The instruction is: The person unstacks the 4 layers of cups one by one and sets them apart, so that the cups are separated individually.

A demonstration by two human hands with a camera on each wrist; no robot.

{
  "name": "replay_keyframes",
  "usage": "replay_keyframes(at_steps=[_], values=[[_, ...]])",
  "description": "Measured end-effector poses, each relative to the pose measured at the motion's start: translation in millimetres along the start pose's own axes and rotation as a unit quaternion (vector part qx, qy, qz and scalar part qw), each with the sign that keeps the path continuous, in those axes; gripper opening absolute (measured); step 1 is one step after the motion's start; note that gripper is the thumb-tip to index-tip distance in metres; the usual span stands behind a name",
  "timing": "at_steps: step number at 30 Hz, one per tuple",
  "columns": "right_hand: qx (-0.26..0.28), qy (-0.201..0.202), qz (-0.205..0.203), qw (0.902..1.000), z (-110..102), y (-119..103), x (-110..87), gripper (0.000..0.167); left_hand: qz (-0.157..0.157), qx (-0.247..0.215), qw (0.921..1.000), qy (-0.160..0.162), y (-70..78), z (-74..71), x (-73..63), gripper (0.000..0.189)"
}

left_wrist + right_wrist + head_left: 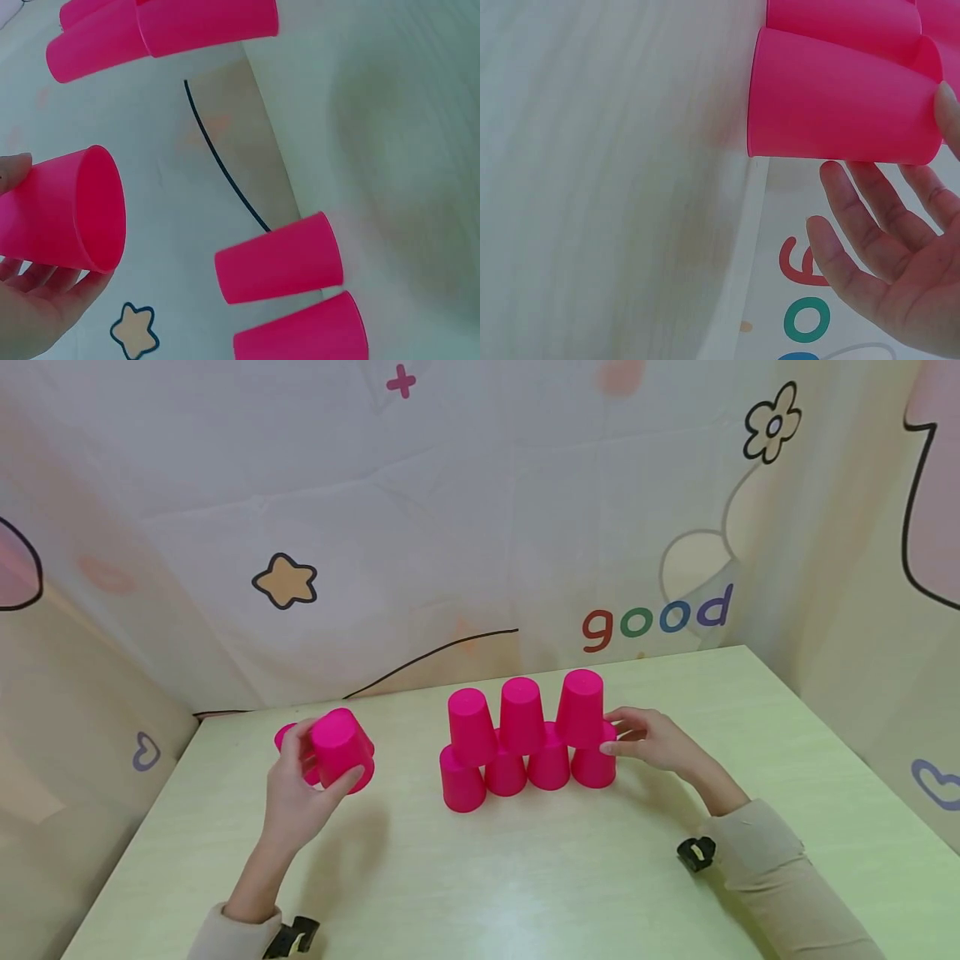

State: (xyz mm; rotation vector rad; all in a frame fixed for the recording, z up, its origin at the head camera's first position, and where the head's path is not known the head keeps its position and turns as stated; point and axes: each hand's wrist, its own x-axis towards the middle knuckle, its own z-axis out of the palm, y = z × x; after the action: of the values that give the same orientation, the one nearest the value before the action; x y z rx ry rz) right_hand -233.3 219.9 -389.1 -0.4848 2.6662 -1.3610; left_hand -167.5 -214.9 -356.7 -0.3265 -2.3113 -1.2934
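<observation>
My left hand grips a pink cup, raised over the left of the table with its mouth downward. In the left wrist view, thumb and fingers lie on opposite sides of this cup. Two more pink cups stand mouth-down behind it, mostly hidden in the head view. At the right end of a two-tier cup stack, my right hand has its fingers loosely extended around the end bottom cup. Its thumb tip touches this cup near the top.
Three upside-down cups form the upper tier, bridging a bottom row of several cups. The pale wooden table extends in front of them. A printed curtain hangs behind the table's back edge.
</observation>
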Motion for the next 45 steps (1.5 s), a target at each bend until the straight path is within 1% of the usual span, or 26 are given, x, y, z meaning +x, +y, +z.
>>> replay_keyframes(at_steps=[7, 15, 18, 20, 24, 27, 31, 32, 35, 38, 39, 41, 42, 45], values=[[0.0, -0.003, -0.001, 1.0, 0, -1, 0.5, 0.046, -0.029, 0.032, 0.9991, 0.007, -9.4, -11.7, -1.9, 0.071], [-0.003, -0.003, 0.001, 1.0, -1, 1, 0.9, 0.046, -0.08, 0.051, 0.9954, 0.008, -19.9, -21.0, -1.7, 0.072], [-0.005, -0.002, 0.001, 1.0, 0, 1, 1.3, 0.046, -0.091, 0.057, 0.9942, 0.008, -26.5, -24.4, -1.1, 0.073], [-0.005, -0.001, 0.001, 1.0, 0, 1, 1.1, 0.046, -0.093, 0.059, 0.9939, 0.007, -30.3, -26.6, -0.4, 0.074], [0.0, 0.0, 0.001, 1.0, 0, 1, 0.4, 0.046, -0.11, 0.073, 0.9912, 0.004, -37.6, -31.5, 1.1, 0.073], [0.002, 0.001, 0.002, 1.0, 0, 0, 0.3, 0.046, -0.13, 0.081, 0.9882, 0.003, -44.8, -35.0, 2.0, 0.072], [0.003, 0.0, 0.001, 1.0, 1, 0, 0.5, 0.045, -0.147, 0.085, 0.9854, 0.008, -57.7, -40.0, 2.9, 0.072], [0.002, -0.001, 0.0, 1.0, 1, 0, 0.4, 0.045, -0.148, 0.08, 0.9857, 0.016, -63.5, -41.1, 3.1, 0.071], [0.001, -0.002, -0.001, 1.0, 0, 1, 0.1, 0.045, -0.154, 0.079, 0.9847, 0.021, -70.4, -46.1, 3.9, 0.07], [0.0, -0.002, -0.002, 1.0, 0, 1, -0.1, 0.045, -0.156, 0.099, 0.9826, 0.02, -75.1, -52.9, 3.8, 0.069], [0.0, -0.001, -0.002, 1.0, 0, 1, -0.2, 0.046, -0.16, 0.108, 0.9811, 0.014, -73.6, -55.5, 3.6, 0.07], [0.001, 0.001, -0.004, 1.0, 0, 1, 0.0, 0.046, -0.167, 0.122, 0.9783, 0.014, -76.7, -59.8, 3.6, 0.07], [0.001, 0.001, -0.004, 1.0, 0, 2, 0.2, 0.046, -0.164, 0.129, 0.9779, 0.016, -85.4, -62.1, 3.4, 0.071], [0.0, 0.001, -0.004, 1.0, 0, 2, 0.6, 0.046, -0.181, 0.124, 0.9754, 0.019, -92.6, -66.5, 3.8, 0.072]])
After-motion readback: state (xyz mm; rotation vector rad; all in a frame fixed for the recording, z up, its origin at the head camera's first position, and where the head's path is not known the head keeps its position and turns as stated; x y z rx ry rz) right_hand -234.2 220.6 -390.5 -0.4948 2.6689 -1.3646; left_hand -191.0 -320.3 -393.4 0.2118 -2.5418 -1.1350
